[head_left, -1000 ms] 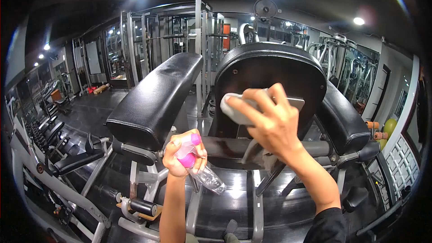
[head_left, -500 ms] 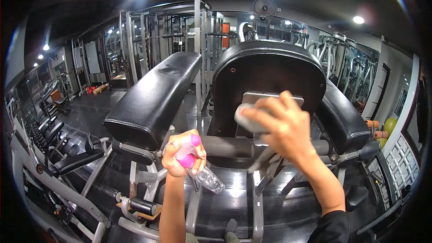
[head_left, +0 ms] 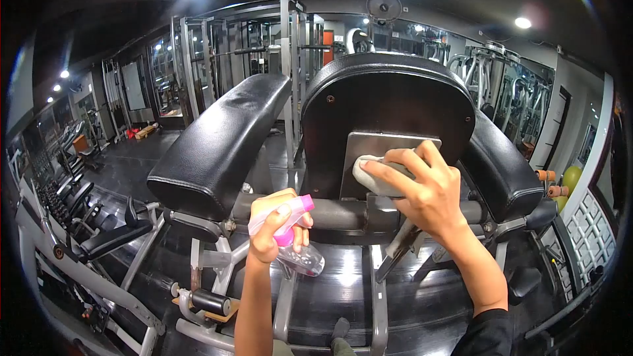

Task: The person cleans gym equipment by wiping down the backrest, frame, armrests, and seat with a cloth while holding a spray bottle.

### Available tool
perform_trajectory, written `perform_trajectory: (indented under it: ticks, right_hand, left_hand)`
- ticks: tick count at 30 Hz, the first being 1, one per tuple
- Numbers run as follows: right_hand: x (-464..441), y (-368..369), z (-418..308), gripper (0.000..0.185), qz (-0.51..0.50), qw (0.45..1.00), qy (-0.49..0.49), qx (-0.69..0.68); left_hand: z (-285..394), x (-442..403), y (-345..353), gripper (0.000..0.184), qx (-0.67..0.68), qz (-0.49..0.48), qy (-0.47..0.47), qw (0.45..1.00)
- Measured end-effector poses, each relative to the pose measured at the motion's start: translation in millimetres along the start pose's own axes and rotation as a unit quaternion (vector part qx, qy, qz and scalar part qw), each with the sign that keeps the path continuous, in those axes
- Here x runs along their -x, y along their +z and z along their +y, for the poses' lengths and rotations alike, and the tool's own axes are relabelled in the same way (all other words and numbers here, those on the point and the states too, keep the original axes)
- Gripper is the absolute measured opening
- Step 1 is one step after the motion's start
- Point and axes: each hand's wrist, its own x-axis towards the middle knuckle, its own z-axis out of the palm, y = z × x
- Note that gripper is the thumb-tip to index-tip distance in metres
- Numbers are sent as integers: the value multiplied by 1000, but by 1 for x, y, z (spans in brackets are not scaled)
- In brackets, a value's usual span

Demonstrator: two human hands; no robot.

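Observation:
My left hand [head_left: 277,227] is closed around the neck and trigger of a clear spray bottle [head_left: 306,260] with a pink and translucent head. In my right hand [head_left: 428,191] a pale grey cloth [head_left: 376,177] is bunched under the fingers. That cloth is against or just in front of the metal plate [head_left: 395,140] on the back of a black padded backrest [head_left: 389,102]. Part of the plate is hidden behind my hand and the cloth. A dark horizontal tube [head_left: 323,217] runs below the backrest, behind the spray bottle.
Black arm pads flank the backrest, one on the left [head_left: 217,142] and one on the right [head_left: 504,168]. Grey machine legs [head_left: 379,303] stand on the dark floor near my feet. A power rack [head_left: 285,59] rises behind, and a bench [head_left: 112,244] sits at the left.
My right hand with the cloth has shifted slightly and is no longer blurred. The spray bottle has tilted, its pink nozzle now further right. The view has moved a little.

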Motion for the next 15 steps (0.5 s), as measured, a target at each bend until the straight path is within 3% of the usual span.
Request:
perform_trajectory:
  ticks: [3,5,8,11,13,15]
  right_hand:
    - [9,8,-6,42,-17,999,-26,24]
    - [17,15,-18,33,-84,994,-58,40]
    - [19,18,-21,28,-82,994,-63,15]
    - [20,7,-14,36,-133,990,-35,11]
    - [28,6,-10,40,-115,993,-35,10]
    - [37,3,-4,31,-69,993,-83,52]
  left_hand:
    - [-1,-1,1,46,-38,0,7,999]
    - [0,-1,1,47,-38,-4,-1,999]
    - [2,0,1,47,-32,3,-16,999]
    - [4,0,1,47,-43,-4,-13,999]
    - [5,-1,3,48,-65,-2,-10,998]
    - [5,-2,4,48,-85,0,-7,996]
